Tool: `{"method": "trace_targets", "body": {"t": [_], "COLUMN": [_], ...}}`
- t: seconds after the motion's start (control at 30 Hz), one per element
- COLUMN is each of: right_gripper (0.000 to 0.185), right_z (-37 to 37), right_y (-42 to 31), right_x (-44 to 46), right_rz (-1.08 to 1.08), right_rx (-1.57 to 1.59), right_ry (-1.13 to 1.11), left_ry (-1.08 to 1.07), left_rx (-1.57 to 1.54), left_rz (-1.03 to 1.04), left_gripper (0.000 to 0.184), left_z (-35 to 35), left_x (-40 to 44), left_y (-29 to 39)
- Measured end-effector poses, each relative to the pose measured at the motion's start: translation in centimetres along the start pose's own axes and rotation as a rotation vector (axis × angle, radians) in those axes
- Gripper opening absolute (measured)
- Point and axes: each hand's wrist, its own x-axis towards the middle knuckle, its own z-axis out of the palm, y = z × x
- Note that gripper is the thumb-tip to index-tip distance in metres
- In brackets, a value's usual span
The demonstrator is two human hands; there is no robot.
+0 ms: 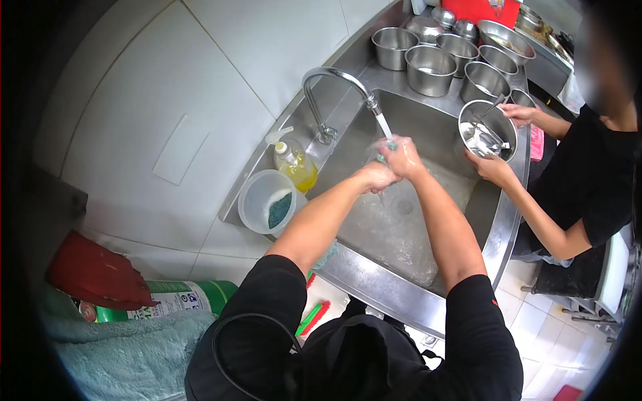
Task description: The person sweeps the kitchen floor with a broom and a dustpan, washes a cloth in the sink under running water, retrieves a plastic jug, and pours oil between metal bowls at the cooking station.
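Nearest the camera, at lower left, a teal towel (137, 354) covers part of a green container (217, 294); its label is only partly legible. The front rim of the steel worktop (374, 271) is partly hidden by the black-sleeved arms.

A clear tub (251, 194) holding a dark green scourer (280, 210) sits beside a pump bottle (297, 168) of yellow liquid, left of the sink (358, 230).

Over the sink, the left hand (376, 176) meets the right hand (404, 159) beneath running water. The right hand is closed on a small green item (382, 159), of which only scraps show between the hands. The left hand's fingers are blurred by splashing; its grip cannot be told. The curved tap (338, 72) discharges directly above.

At the sink's right side, a co-worker (568, 194), cut off by the view's edge, holds a steel bowl (498, 121) containing metal utensils (483, 142), not individually identifiable.

Beyond, steel pots (430, 73) stand grouped before a red object (475, 10), cropped at the top.
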Motion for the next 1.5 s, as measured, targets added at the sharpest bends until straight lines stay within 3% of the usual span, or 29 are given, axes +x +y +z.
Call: {"method": "trace_targets", "body": {"t": [0.03, 0.13, 0.23, 0.33, 0.4, 0.47, 0.53, 0.6, 0.67, 0.73, 0.83, 0.9, 0.93, 1.03, 1.1, 1.13, 1.23, 1.33, 1.43, 1.47, 1.5], "right_gripper": [0.023, 0.031, 0.044, 0.056, 0.066, 0.07, 0.066, 0.068, 0.061, 0.059, 0.055, 0.053, 0.053, 0.055, 0.066, 0.067, 0.068, 0.061, 0.056, 0.05, 0.043], "right_z": [0.3, 0.5, 1.3, 3.2, 3.7, 3.5, 5.7, 4.5, 3.1, 2.6, 2.0, 0.7, 0.3, -1.7, -3.3, -3.8, -6.7, -9.7, -12.7, -14.4, -15.9], "right_y": [-0.1, -0.8, 0.6, 3.8, 5.6, 5.5, 12.9, 12.8, 10.6, 9.7, 7.1, 4.5, 3.3, 2.3, 1.1, 1.1, 0.0, -4.7, -4.5, -5.7, -6.5], "right_x": [-0.1, -0.5, -1.0, -2.0, -2.7, -4.3, -5.6, -8.0, -10.1, -11.6, -13.9, -15.5, -16.4, -17.0, -18.3, -19.9, -22.3, -27.8, -31.8, -33.5, -34.9], "right_rz": [0.079, 0.24, 0.331, 0.48, 0.625, 0.855, 1.027, 1.159, 1.214, 1.124, 0.844, 0.784, 0.759, 0.719, 0.715, 0.646, 0.415, 0.273, 0.203, 0.515, 0.55], "right_rx": [-0.002, -0.153, -0.236, -0.265, -0.234, -0.03, 0.345, 1.003, 0.995, 0.675, 0.734, 0.82, 0.866, 0.519, 0.192, 0.242, 0.294, 0.212, 0.034, 0.204, 0.194], "right_ry": [0.039, 0.107, 0.137, 0.161, 0.145, 0.183, 0.382, 0.439, 0.325, -0.016, -0.099, -0.13, -0.153, -0.075, -0.014, -0.046, -0.082, -0.061, 0.094, 0.098, 0.128], "left_ry": [0.056, 0.35, 0.358, 0.389, 0.276, 0.237, 0.262, 0.291, 0.278, 0.319, 0.46, 0.526, 0.487, 0.398, 0.356, 0.318, 0.229, 0.022, -0.051, -0.024, -0.093], "left_rx": [0.167, 0.464, 0.635, 0.884, 1.053, 1.175, 1.211, 1.218, 0.923, 0.705, 0.463, 0.255, 0.208, -0.074, 0.143, 0.258, -0.289, -0.298, -0.148, -0.137, -0.187], "left_rz": [-0.02, 0.506, 0.02, 0.108, 0.089, 0.119, 0.254, 0.463, 0.456, 0.458, 0.418, 0.314, 0.25, 0.235, 0.33, 0.368, 0.324, 0.263, 0.352, 0.381, 0.442], "left_gripper": [0.02, 0.026, 0.032, 0.028, 0.026, 0.026, 0.029, 0.034, 0.038, 0.041, 0.044, 0.045, 0.051, 0.061, 0.067, 0.07, 0.068, 0.062, 0.055, 0.053, 0.053], "left_z": [0.4, 1.7, 2.4, 3.1, 4.0, 5.2, 6.9, 8.2, 8.2, 8.0, 7.5, 7.3, 7.2, 8.3, 9.4, 10.6, 13.9, 16.3, 19.6, 21.6, 24.3], "left_x": [-0.3, 2.6, 3.1, 1.3, 1.9, 2.2, 0.5, -2.3, -2.4, -1.8, -0.9, -0.7, -2.4, -2.8, -5.5, -7.9, -11.8, -12.6, -12.4, -10.8, -11.2], "left_y": [0.7, -2.1, -2.4, -3.2, -5.0, -5.8, -6.0, -5.8, -6.2, -6.5, -6.7, -6.7, -5.5, -6.7, -5.4, -4.7, -3.0, -1.7, 0.2, -0.4, -0.5]}}
